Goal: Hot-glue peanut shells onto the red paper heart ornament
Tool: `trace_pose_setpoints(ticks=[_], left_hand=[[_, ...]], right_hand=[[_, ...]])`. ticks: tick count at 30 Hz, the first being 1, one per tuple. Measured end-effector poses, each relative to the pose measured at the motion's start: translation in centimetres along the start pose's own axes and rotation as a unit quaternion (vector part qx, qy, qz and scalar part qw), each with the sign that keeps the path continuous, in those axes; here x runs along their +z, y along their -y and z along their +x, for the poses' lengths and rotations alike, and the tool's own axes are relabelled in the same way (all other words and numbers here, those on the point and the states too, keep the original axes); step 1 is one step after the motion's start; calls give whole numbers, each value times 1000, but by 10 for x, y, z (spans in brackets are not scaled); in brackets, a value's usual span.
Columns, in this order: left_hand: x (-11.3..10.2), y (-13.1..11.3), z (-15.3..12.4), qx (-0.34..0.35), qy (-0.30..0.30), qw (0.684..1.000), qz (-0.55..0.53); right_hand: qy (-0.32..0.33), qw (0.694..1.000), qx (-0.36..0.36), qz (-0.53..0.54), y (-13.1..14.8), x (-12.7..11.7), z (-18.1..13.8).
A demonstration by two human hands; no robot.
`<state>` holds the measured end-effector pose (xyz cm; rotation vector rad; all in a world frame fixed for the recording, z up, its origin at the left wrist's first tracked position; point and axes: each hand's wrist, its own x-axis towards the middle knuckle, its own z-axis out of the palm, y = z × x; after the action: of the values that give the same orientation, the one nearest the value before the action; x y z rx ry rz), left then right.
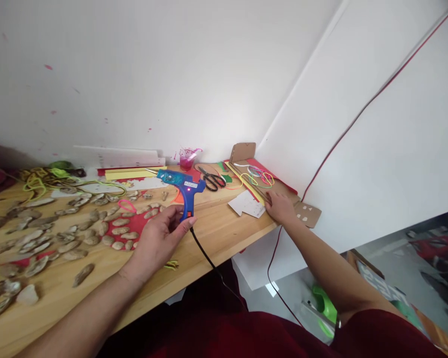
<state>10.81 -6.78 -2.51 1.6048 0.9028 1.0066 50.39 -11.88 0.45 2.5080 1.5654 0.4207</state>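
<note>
My left hand (159,236) is closed round the lower end of the handle of a blue glue gun (188,201). The gun's metal nozzle points left, a small light glows on its side, and its black cord hangs down over the table's front edge. Under and beyond this hand lies a red paper piece (140,223) with peanut shells arranged on it. My right hand (281,209) is at the right end of the table, its fingers curled on the edge of a stack of cardboard (283,189); the fingertips are partly hidden.
Loose peanut shells (69,246) cover the left of the wooden table (209,241). Black scissors (212,180), a pink-stained cup (187,160) and yellow-green cord (37,184) lie towards the wall. Coloured string (261,175) rests on the cardboard. A red cable (358,117) crosses the right wall.
</note>
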Motion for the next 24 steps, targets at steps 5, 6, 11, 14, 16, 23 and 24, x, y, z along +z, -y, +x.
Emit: trace_pose_setpoints(ticks=[5,6,11,14,16,23,24], left_hand=[[2,-2,-1,-3,9,1000,-22],[2,-2,-1,-1,11,1000,-24],[2,1,-1,8,14,1000,-22],[2,2,-2,5,20,999,-24],[2,2,-2,5,29,999,-23],[3,0,-3,12,28,999,-25],[3,0,-3,10,28,999,-27]], right_hand=[[14,999,-3,-51,3,-6,3],[15,998,2,-61,4,-9,5],[7,994,42,-97,3,-38,18],[2,992,55,-113,0,-59,22],[-2,991,60,-121,-2,-69,22],[-5,989,73,-127,-7,-83,18],[-6,989,73,-126,-8,-84,18]])
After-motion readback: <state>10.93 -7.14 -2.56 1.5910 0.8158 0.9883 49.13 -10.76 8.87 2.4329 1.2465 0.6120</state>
